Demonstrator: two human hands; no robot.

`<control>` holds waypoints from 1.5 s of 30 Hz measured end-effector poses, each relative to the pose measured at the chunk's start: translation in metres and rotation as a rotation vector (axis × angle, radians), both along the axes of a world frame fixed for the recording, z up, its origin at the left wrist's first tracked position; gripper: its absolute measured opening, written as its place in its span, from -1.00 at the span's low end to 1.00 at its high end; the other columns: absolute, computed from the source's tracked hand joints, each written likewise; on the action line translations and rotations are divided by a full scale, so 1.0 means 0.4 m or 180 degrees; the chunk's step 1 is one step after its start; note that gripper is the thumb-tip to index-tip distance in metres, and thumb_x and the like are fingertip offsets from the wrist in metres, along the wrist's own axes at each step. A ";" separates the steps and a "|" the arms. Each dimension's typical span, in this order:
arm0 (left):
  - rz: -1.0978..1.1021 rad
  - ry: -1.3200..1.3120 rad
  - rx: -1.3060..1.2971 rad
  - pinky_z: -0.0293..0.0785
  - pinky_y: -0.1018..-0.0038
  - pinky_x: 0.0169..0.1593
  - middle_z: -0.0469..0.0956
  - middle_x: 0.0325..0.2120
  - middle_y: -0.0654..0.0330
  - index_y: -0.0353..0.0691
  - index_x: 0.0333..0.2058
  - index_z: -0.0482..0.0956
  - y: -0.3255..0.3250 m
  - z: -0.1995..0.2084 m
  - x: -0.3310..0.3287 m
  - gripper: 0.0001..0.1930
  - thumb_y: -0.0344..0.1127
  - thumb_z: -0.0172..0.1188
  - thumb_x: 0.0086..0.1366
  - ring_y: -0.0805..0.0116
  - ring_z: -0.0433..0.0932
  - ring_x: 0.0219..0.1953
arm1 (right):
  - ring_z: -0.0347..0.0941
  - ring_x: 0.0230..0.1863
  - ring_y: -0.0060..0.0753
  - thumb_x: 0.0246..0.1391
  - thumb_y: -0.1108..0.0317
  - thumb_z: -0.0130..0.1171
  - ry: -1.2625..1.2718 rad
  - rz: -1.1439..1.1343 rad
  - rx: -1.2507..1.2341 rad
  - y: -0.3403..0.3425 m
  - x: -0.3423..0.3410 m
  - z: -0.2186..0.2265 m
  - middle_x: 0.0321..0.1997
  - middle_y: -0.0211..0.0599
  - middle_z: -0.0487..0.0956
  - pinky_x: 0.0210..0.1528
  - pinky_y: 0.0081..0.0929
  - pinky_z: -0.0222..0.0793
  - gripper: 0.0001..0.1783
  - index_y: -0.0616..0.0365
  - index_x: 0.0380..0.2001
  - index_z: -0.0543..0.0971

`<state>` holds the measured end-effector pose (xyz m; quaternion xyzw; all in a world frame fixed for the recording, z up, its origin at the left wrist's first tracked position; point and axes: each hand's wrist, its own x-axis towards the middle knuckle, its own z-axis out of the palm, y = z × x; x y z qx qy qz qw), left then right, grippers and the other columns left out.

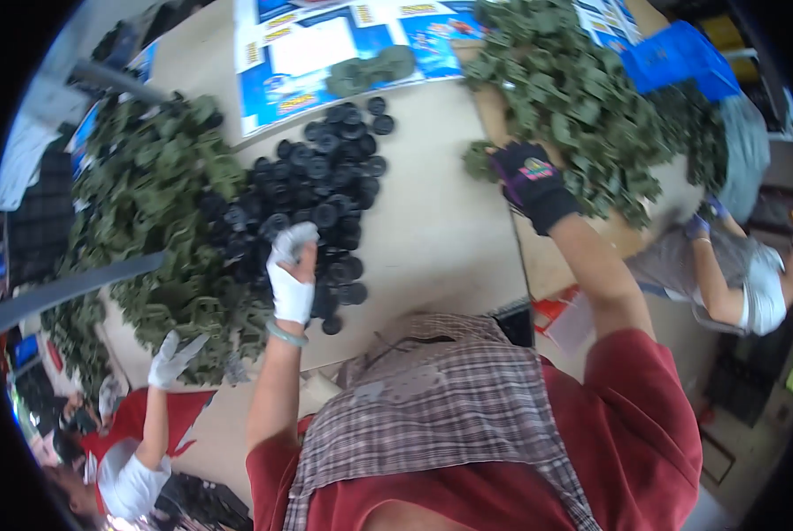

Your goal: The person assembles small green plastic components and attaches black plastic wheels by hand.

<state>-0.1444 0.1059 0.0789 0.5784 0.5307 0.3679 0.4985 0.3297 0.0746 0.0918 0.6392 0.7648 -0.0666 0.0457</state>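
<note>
My left hand, in a white glove with a bracelet below it, is at the near edge of a heap of small round black wheels. Its fingers are curled in, and what they hold, if anything, is hidden. My right hand, in a black and purple fingerless glove, has its fingers closed on an olive-green plastic part, which sticks out to the left of them. Just beyond that hand spreads a big pile of similar green parts.
Another green pile lies left of the wheels. Printed blue cardboard with a few green parts covers the table's far side. A blue bag stands at the far right. Co-workers sit at both sides; a grey bar juts in.
</note>
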 end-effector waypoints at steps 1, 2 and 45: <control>-0.0310 0.0112 0.0077 0.57 0.36 0.14 0.73 -0.10 0.10 -0.31 -0.05 0.72 -0.048 -0.017 0.047 -0.82 -0.49 0.23 0.44 0.27 0.69 -0.08 | 0.53 0.17 0.19 0.00 0.37 0.27 -0.0066 -0.0070 -0.0048 -0.021 0.013 -0.011 0.09 -0.02 0.63 0.24 0.15 0.43 -0.33 0.12 0.25 0.50; -0.0601 0.0250 0.0185 0.57 0.34 0.13 0.73 -0.11 0.06 -0.29 -0.07 0.73 -0.085 -0.033 0.096 -0.82 -0.47 0.25 0.41 0.21 0.70 -0.10 | 0.56 0.09 0.15 0.02 0.39 0.27 0.0258 -0.0205 0.0219 -0.034 0.020 -0.040 0.02 -0.02 0.64 0.17 0.10 0.47 -0.41 0.12 0.20 0.53; -0.1278 0.0160 -0.1386 0.60 0.27 0.13 0.53 0.20 -0.16 -0.32 0.55 0.01 -0.249 -0.309 0.567 0.15 0.00 0.59 0.21 0.15 0.64 0.09 | 0.53 -0.03 -0.40 0.26 0.24 0.38 0.4691 -0.3061 -0.1152 -0.349 -0.168 -0.166 0.05 -0.22 0.63 0.06 -0.41 0.49 -0.49 0.24 0.19 0.55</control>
